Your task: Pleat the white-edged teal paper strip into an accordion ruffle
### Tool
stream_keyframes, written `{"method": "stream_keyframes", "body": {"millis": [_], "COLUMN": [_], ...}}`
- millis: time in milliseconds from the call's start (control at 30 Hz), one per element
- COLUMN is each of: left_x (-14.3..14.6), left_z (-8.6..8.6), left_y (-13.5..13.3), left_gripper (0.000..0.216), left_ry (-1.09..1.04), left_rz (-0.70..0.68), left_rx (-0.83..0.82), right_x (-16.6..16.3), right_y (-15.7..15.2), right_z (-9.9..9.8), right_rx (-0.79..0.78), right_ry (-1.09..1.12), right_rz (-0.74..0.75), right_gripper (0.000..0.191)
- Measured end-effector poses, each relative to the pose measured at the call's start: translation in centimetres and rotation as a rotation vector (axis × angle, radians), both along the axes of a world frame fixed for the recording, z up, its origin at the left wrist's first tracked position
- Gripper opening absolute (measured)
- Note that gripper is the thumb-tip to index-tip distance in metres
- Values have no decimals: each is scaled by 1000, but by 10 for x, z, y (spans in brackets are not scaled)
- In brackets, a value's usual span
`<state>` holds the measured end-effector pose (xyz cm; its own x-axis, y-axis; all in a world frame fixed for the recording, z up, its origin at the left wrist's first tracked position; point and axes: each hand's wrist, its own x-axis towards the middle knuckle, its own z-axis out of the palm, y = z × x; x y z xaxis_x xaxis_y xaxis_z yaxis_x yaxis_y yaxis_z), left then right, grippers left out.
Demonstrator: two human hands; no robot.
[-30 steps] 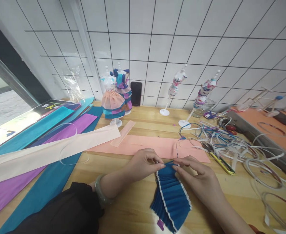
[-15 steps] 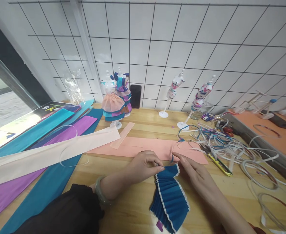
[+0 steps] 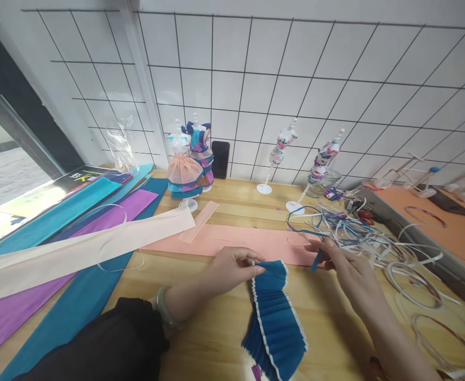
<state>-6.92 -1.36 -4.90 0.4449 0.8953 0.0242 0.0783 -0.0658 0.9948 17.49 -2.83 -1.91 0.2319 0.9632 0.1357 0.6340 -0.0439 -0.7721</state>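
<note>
A pleated blue paper skirt [image 3: 274,312] with white edging lies on the wooden table [image 3: 216,338] in front of me. My left hand [image 3: 234,270] pinches the skirt's top left corner. To the right, my right hand [image 3: 345,270] is closed on a thin blue ribbon [image 3: 317,259] that runs up into the tangle of ribbons [image 3: 359,233]. The right hand is off the skirt, over the end of a long pink paper strip [image 3: 248,241].
Cream, purple and teal paper sheets [image 3: 57,248] spread over the left. Dressed mannequins [image 3: 187,169] and two bare ones [image 3: 277,153] stand by the tiled wall with a phone [image 3: 220,159]. An orange tray [image 3: 446,222] sits at right.
My right hand has left the skirt's top edge and moved right, drawing a blue ribbon out with it. The left hand has kept its pinch on the skirt.
</note>
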Motion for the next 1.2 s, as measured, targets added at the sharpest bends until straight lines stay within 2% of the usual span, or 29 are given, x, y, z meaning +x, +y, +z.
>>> {"method": "stream_keyframes", "body": {"millis": [33,100,200,267,333,400,467,567,633,733,833,933,1067,1200], "left_x": [0,0,0,0,0,2,3,4,3,1,0,1,1,1], "left_z": [-2,-7,-10,-8,-5,-3,-1,2,4,8,10,9,6,5], "left_y": [2,4,7,6,4,1,-1,-3,-2,-1,0,0,1,2], "left_gripper": [30,33,35,37,39,41,43,44,45,54,62,65,59,56], "left_ry": [-56,-128,-177,-208,-239,-273,-311,-355,-346,-335,-340,-326,-299,-299], "left_rz": [-4,-7,-8,-15,-32,-63,-105,-148,-124,-73,-71,-79,-59,-7], "left_rx": [-38,-93,-142,-150,-155,-180,-206,-214,-210,-224,-267,-264,-225,-244], "right_x": [10,28,40,29,5,-23,-46,-62,-62,-58,-58,-58,-56,-54], "right_y": [2,6,10,8,2,-8,-16,-23,-23,-22,-23,-24,-22,-20], "right_z": [-3,-9,-16,-16,-14,-11,-10,-11,-13,-17,-21,-24,-24,-22], "right_rx": [-5,85,245,368,527,480,358,270,237,129,-9,-84,-124,-100], "right_ry": [-69,-331,-458,-484,-416,-304,-281,-229,-149,18,230,396,482,437], "right_rz": [11,-36,-215,-278,-126,169,415,569,536,389,288,260,289,263], "right_gripper": [50,40,39,42,37,32,40,41,34,27,29,32,34,37]}}
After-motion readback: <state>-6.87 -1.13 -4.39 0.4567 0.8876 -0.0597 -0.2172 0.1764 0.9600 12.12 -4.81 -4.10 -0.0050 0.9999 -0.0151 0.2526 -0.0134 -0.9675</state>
